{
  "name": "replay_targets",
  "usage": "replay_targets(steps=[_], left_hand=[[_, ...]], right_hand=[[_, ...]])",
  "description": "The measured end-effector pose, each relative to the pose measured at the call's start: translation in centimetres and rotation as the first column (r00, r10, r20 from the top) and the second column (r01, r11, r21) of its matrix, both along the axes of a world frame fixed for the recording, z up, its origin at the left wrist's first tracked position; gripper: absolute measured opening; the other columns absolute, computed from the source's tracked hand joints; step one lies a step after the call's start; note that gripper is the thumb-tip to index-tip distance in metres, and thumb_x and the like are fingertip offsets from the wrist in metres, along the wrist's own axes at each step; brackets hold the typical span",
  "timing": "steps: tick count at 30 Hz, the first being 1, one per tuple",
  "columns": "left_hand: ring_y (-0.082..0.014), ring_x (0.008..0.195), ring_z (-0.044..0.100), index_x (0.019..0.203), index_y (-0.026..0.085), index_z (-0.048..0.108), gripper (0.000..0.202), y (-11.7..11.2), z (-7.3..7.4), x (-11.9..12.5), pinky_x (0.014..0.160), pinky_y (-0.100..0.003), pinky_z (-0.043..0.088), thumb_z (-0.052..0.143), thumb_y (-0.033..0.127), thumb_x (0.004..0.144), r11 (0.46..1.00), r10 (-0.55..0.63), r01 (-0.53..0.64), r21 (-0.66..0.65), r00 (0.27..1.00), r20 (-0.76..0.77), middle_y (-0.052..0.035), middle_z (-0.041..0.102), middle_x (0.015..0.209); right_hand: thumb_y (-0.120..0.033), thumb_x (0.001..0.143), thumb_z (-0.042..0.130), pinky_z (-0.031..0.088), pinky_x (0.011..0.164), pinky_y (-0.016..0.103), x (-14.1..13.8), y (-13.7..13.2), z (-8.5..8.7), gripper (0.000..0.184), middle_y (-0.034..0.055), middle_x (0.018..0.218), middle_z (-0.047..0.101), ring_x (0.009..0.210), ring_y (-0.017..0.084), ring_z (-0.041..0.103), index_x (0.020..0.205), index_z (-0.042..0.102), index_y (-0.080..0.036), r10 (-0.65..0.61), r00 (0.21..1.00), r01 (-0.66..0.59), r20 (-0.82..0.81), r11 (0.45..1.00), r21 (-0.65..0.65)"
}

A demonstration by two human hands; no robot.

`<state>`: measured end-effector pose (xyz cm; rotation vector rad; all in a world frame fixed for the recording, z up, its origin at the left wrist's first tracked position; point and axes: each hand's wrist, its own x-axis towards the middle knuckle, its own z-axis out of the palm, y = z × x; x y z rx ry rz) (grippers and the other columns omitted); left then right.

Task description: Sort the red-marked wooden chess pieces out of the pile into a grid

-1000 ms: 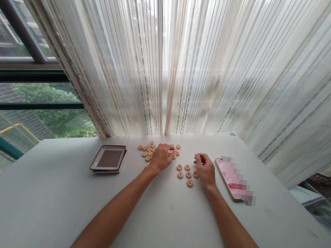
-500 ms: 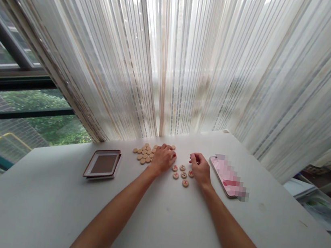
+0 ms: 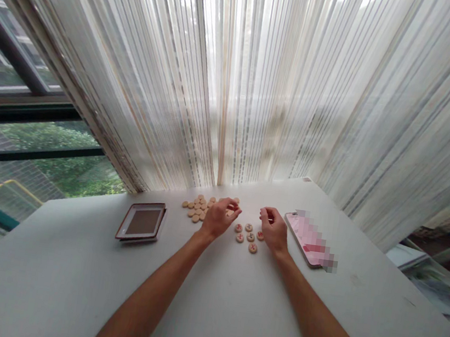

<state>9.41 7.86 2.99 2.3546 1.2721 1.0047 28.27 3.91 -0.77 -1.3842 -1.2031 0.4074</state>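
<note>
My left hand point(image 3: 219, 217) is raised just over the right side of a cluster of round wooden chess pieces point(image 3: 197, 207) lying plain side up. Its fingers are curled, with the thumb and fingertips close together; whatever is between them is too small to make out. My right hand point(image 3: 274, 229) rests to the right with curled fingers, the tips pinched together, and its grip is hidden. Between and below the hands lie several chess pieces point(image 3: 251, 237) showing red or dark characters. One of these point(image 3: 260, 235) lies close beside my right hand.
A shallow brown-rimmed box or tray point(image 3: 141, 222) lies on the white table point(image 3: 208, 299) at the left. To the right is a phone point(image 3: 307, 239) in a pink case, partly blurred out. Striped sheer curtains point(image 3: 252, 84) hang along the table's far edge.
My left hand has lifted off the plain-side-up pieces and turned, so thumb and fingertips now show and pieces appear behind them. My right hand has barely moved.
</note>
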Motion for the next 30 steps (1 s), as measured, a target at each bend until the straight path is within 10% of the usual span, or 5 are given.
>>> replay_targets(steps=[12,20,30], left_hand=[[-0.0192,0.087,0.069,0.099,0.016,0.071,0.029,-8.6,-2.5,-6.4,0.076,-0.029,0.056,0.073,0.039,0.081,0.921,0.017,0.180,-0.345,0.867,0.498,-0.0079,0.073,0.097],[-0.0190,0.082,0.069,0.102,0.014,0.071,0.035,-9.6,-4.3,-7.7,0.075,-0.029,0.055,0.077,0.039,0.078,0.884,0.097,0.205,-0.421,0.798,0.594,-0.0084,0.074,0.093],[-0.0194,0.085,0.069,0.106,0.016,0.069,0.029,-9.9,-3.9,-7.6,0.076,-0.029,0.055,0.067,0.038,0.087,0.902,0.096,0.177,-0.394,0.807,0.582,-0.0082,0.073,0.096]], right_hand=[[-0.034,0.096,0.053,0.055,0.073,0.032,-8.1,-6.6,1.5,0.017,0.0061,0.092,0.068,0.077,0.018,0.065,0.097,0.066,-0.021,0.498,0.845,-0.513,0.198,0.858,0.032],[-0.041,0.096,0.055,0.056,0.072,0.032,-8.7,-6.7,0.7,0.022,0.0061,0.092,0.070,0.079,0.019,0.067,0.097,0.060,-0.020,0.652,0.758,-0.649,-0.016,0.751,-0.118],[-0.037,0.094,0.058,0.056,0.071,0.032,-8.9,-7.0,0.2,0.019,0.0049,0.089,0.067,0.077,0.019,0.066,0.103,0.057,-0.021,0.652,0.758,-0.644,0.014,0.752,-0.137]])
